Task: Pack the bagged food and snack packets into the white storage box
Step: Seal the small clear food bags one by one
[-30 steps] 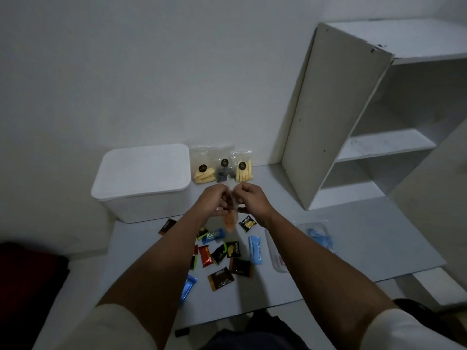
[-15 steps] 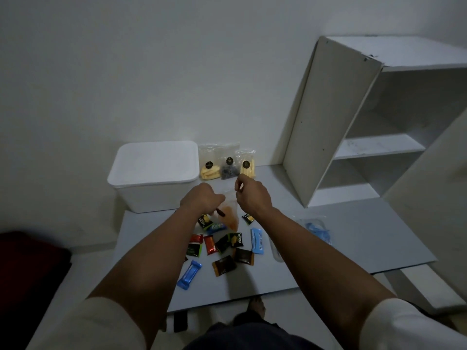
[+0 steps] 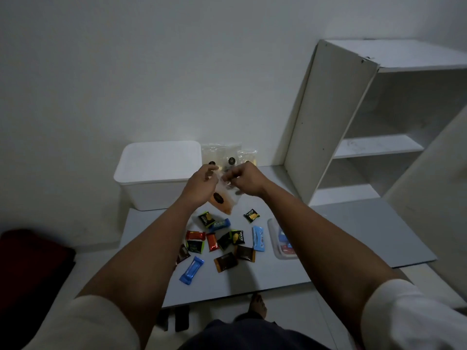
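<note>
A clear bag of orange food (image 3: 222, 200) with a black round label hangs above the low table (image 3: 353, 228). My right hand (image 3: 246, 179) pinches its top edge. My left hand (image 3: 201, 184) is against the bag's left side, fingers loosely curved at its top. The white storage box (image 3: 156, 173) stands at the back left with its lid on. Three more clear bags of food (image 3: 228, 156) lean on the wall behind my hands. Several small snack packets (image 3: 222, 242) in black, red, brown and blue lie scattered on the table below my arms.
A white open shelf unit (image 3: 353, 137) stands at the right on the table's back edge. A clear plastic bag with blue and red items (image 3: 283, 245) lies under my right forearm. A dark red cushion (image 3: 30, 269) sits on the floor at left.
Both hands have risen with the orange bag, and the bag now hangs tilted between them. The view has pulled back and shifted, so the box and shelf sit lower in frame.
</note>
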